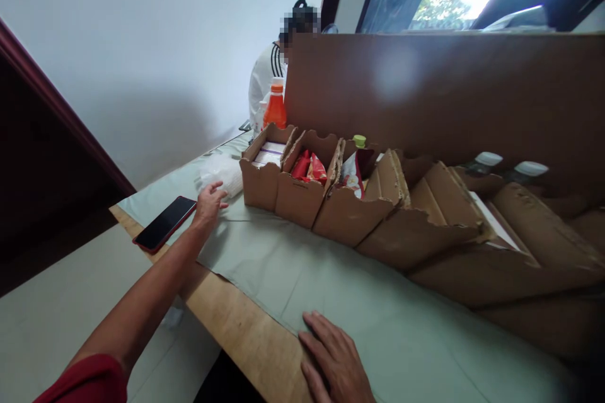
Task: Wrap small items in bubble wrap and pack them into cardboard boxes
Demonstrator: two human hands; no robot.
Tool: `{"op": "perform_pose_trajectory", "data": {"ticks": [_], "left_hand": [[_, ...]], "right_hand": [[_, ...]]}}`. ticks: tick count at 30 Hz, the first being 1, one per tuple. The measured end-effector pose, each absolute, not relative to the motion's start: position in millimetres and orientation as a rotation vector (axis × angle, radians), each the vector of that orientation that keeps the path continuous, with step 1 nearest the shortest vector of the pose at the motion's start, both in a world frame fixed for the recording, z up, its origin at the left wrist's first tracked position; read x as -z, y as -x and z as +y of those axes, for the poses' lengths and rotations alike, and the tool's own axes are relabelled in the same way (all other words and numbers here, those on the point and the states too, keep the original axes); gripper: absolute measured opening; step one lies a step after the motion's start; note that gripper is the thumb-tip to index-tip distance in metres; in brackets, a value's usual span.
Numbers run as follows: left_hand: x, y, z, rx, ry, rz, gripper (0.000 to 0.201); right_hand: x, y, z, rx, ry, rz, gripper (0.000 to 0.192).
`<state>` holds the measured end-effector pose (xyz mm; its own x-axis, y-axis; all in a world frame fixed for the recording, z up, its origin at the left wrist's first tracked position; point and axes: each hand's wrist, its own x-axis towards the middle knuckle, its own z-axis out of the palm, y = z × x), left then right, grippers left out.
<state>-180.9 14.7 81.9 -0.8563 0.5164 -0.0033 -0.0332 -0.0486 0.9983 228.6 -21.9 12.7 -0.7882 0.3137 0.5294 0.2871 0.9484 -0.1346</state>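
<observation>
My left hand (208, 201) is stretched out to the far left of the table, fingers apart, holding nothing. It hovers between a phone in a red case (164, 223) and a clear plastic bag (222, 174). My right hand (334, 359) lies flat, palm down, on the pale green cloth (293, 271) near the wooden table edge (246, 334). A row of open cardboard boxes (302, 195) runs across the table beyond both hands; some hold red packets (309, 167) and a green-capped bottle (360, 146).
A tall cardboard panel (449, 94) stands behind the boxes. An orange bottle (275, 107) stands at the far end, where another person in a white striped top (262, 75) sits. Two white-capped bottles (486, 160) show at the right. Floor lies below the table's left edge.
</observation>
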Motion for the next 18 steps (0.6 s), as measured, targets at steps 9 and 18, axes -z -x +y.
{"op": "perform_pose_trajectory", "data": {"ticks": [9, 18], "left_hand": [[-85, 186, 32, -1.961, -0.544, 1.884, 0.042], [-89, 197, 29, -1.962, -0.500, 1.904, 0.049]], "right_hand": [[-11, -229, -21, -0.059, 0.421, -2.543, 0.031], [0, -228, -15, 0.018, 0.361, -2.518, 0.030]]}}
